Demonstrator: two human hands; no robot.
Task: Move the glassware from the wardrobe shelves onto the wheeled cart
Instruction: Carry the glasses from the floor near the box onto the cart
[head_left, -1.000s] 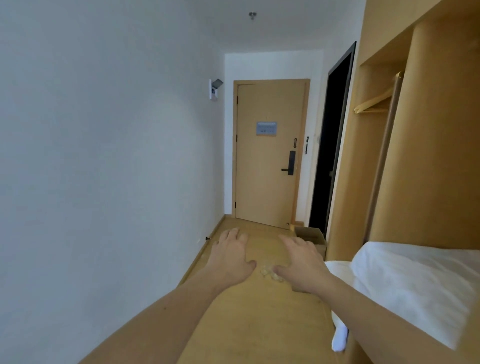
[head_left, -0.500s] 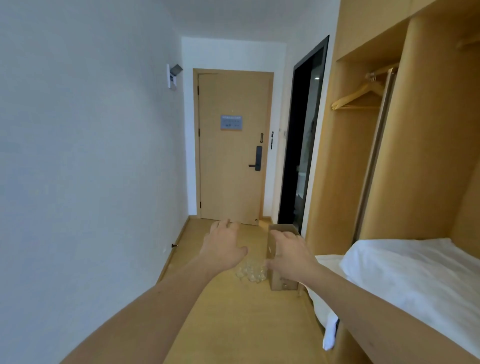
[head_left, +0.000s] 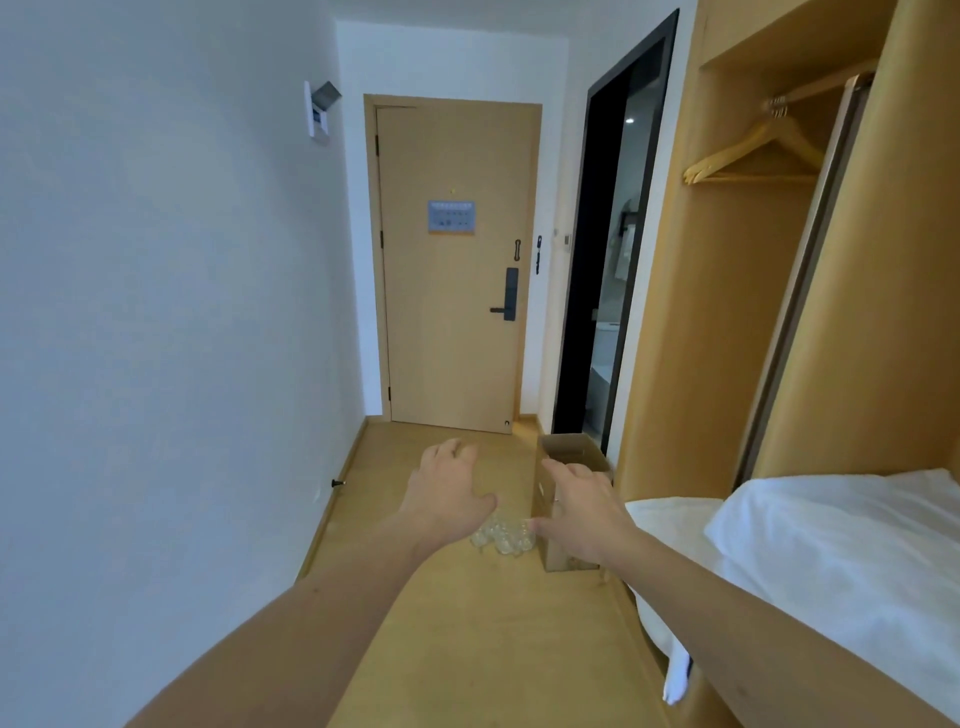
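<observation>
Several small clear glasses (head_left: 503, 536) stand in a cluster on the wooden floor of a narrow hallway. My left hand (head_left: 448, 494) is stretched out in front of me, palm down with fingers spread, just left of and above the glasses. My right hand (head_left: 583, 503) reaches forward beside it, fingers straight, holding nothing. An open wooden wardrobe (head_left: 748, 270) stands at the right, with empty wooden hangers (head_left: 756, 150) on its rail. No wheeled cart is in view.
An open brown cardboard box (head_left: 566, 462) stands on the floor right of the glasses, partly behind my right hand. White bedding (head_left: 831, 561) fills the lower right. A closed wooden door (head_left: 452, 260) ends the hallway; a dark doorway (head_left: 608, 249) opens beside it.
My view has swung rightwards and the wardrobe's hanger bay and dark doorway show more fully. Both hands stay outstretched and spread. The glasses and the box show more clearly between them.
</observation>
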